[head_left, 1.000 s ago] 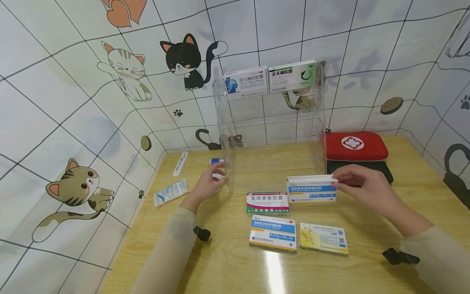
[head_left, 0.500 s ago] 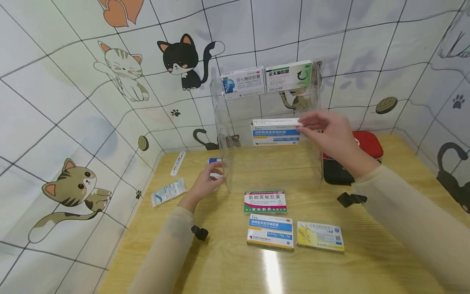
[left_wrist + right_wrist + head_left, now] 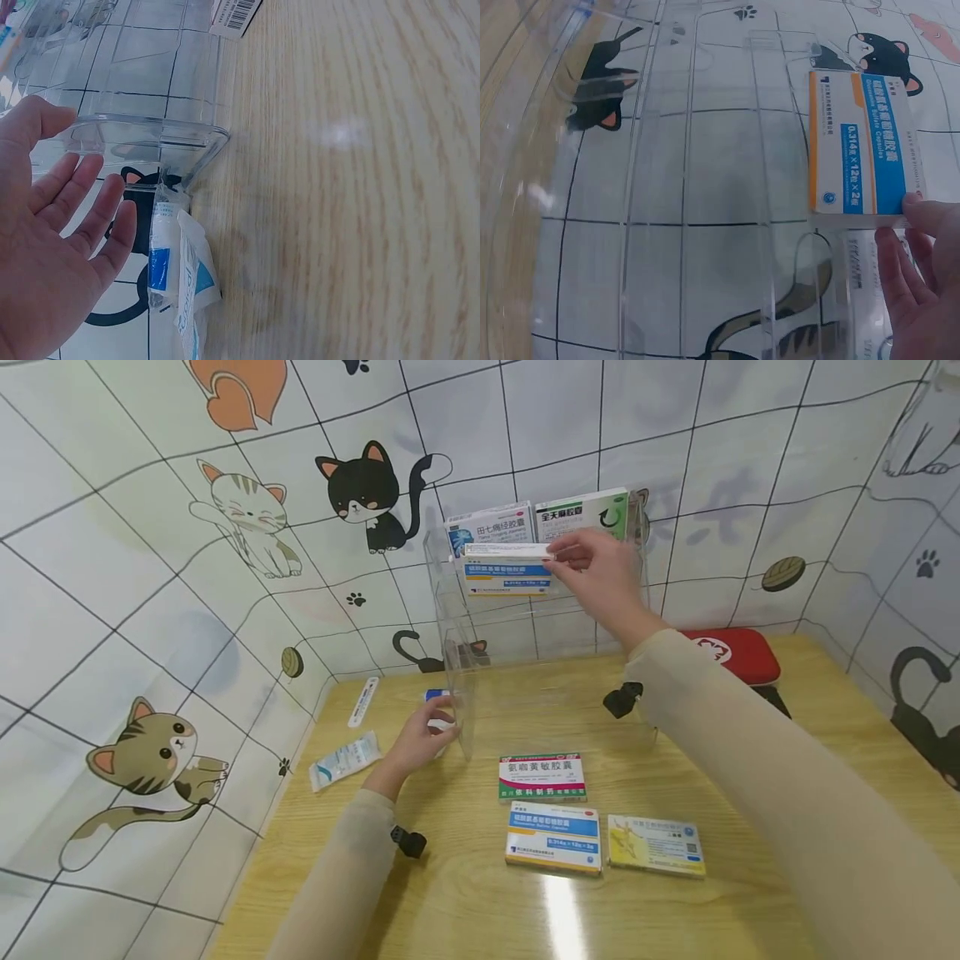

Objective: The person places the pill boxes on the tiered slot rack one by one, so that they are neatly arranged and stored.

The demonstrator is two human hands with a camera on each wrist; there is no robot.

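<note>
The right hand (image 3: 600,572) pinches the right end of a blue-and-white medicine box (image 3: 507,578) between thumb and fingers; the left hand (image 3: 418,742) has its fingers loosely extended at the left wall of a clear rack (image 3: 462,693), and whether they press on that wall I cannot tell. Nearest on the wooden table (image 3: 450,902), a matching box (image 3: 553,847) lies flat, with a yellow-and-white box (image 3: 656,846) just to its right and a green-and-magenta box (image 3: 542,777) just beyond it. To the left are a white-and-blue packet (image 3: 346,761) and, farther off, a thin white strip (image 3: 363,702); beside the rack, a clear wrapper holds a white-and-blue item (image 3: 161,262). The rack stands upright, its upper tier bearing 2 boxes side by side: a white box with a blue picture (image 3: 491,524) on the left and a green-and-white box (image 3: 600,514) on the right. The held box is up at that tier, in front of the left one and covering its lower part. Its long axis runs left to right, nearly level, with the printed face towards the person and the lettering upright. Right of the rack sits a red case (image 3: 738,656), its contents hidden, and behind everything rises a wall (image 3: 675,410) patterned with cats.
</note>
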